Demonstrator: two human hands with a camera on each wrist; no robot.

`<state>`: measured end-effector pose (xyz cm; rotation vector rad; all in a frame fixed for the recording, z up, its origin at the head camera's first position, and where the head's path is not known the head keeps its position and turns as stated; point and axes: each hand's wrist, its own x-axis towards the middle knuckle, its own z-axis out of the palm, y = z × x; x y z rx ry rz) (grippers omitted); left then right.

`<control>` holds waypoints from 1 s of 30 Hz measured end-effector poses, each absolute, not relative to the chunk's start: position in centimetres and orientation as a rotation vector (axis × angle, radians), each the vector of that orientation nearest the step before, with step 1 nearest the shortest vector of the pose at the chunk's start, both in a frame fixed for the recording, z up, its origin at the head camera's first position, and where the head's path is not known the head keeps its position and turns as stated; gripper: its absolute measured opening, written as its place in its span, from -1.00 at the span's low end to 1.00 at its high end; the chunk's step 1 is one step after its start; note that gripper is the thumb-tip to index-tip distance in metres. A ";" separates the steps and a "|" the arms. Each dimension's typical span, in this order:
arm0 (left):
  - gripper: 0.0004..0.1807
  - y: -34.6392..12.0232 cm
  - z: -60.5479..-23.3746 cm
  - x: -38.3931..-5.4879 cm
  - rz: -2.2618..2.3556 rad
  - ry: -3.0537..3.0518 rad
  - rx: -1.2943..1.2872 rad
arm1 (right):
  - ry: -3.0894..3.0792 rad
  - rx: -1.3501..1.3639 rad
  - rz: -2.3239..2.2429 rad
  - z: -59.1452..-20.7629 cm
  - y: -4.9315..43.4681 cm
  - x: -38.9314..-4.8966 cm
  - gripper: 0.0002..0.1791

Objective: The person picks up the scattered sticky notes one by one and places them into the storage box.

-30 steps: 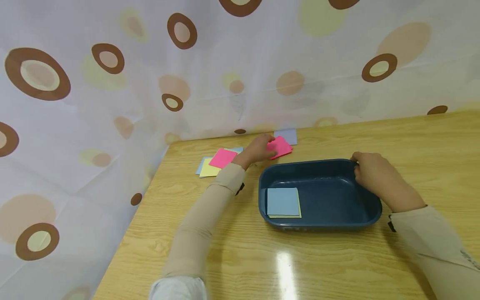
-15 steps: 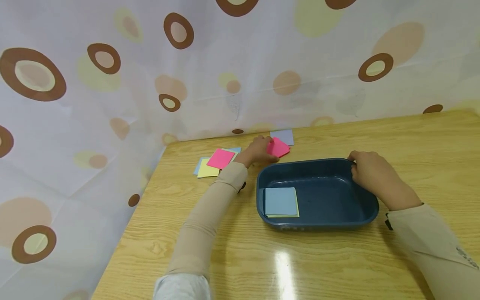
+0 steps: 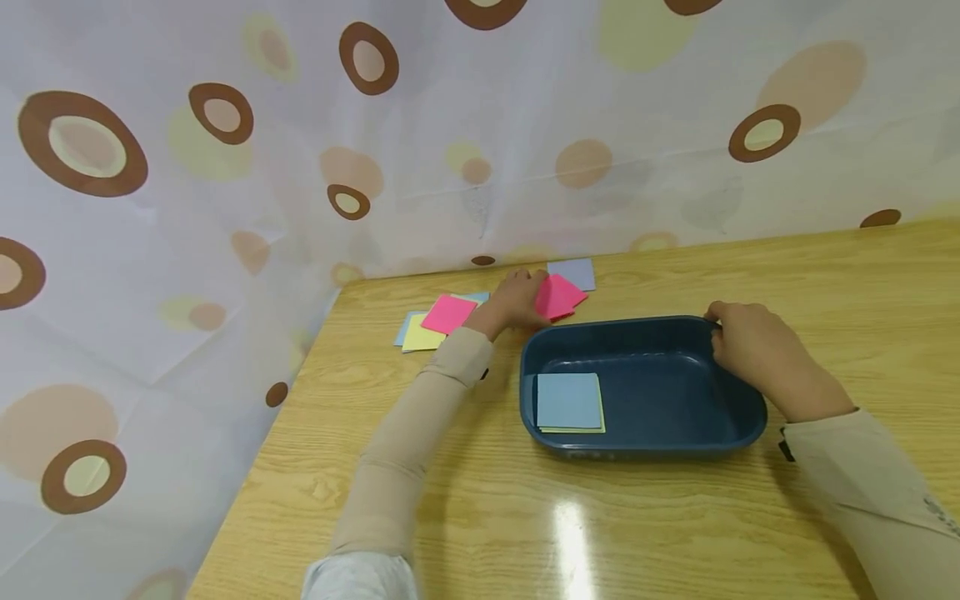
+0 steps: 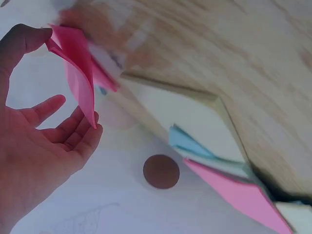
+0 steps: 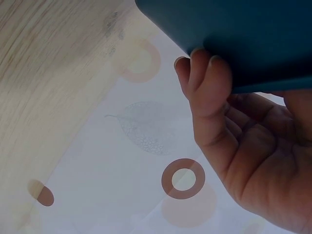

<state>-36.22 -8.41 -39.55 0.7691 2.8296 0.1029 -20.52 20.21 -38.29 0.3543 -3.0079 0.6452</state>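
Note:
Near the back of the table, my left hand point(image 3: 517, 298) pinches a pink sticky note point(image 4: 80, 80) between thumb and fingertips. The left wrist view shows the note bowed in the grip, with another pink one point(image 4: 103, 77) just behind it. A pale lavender note point(image 3: 573, 273) lies behind them against the backdrop. With my right hand point(image 3: 765, 354) I hold the far right corner of a dark blue tray point(image 3: 663, 408), fingers curled over its rim. Inside the tray, at its left end, a light blue note point(image 3: 568, 400) lies on a yellow one point(image 3: 573, 431).
To the left, close by my left wrist, is a loose pile with a pink note point(image 3: 448, 313) on top, plus yellow point(image 3: 420, 335) and light blue notes. A patterned sheet point(image 3: 420, 125) hangs along the table's back and left edges.
The upper pink note has slid slightly toward the front, so it now sits offset from the pink one beneath. My right hand and the tray keep their places.

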 end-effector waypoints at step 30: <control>-0.14 -8.1 -32.5 -25.5 0.144 2.519 1.267 | -2.986 0.364 0.657 -38.3 20.3 -20.6 -0.69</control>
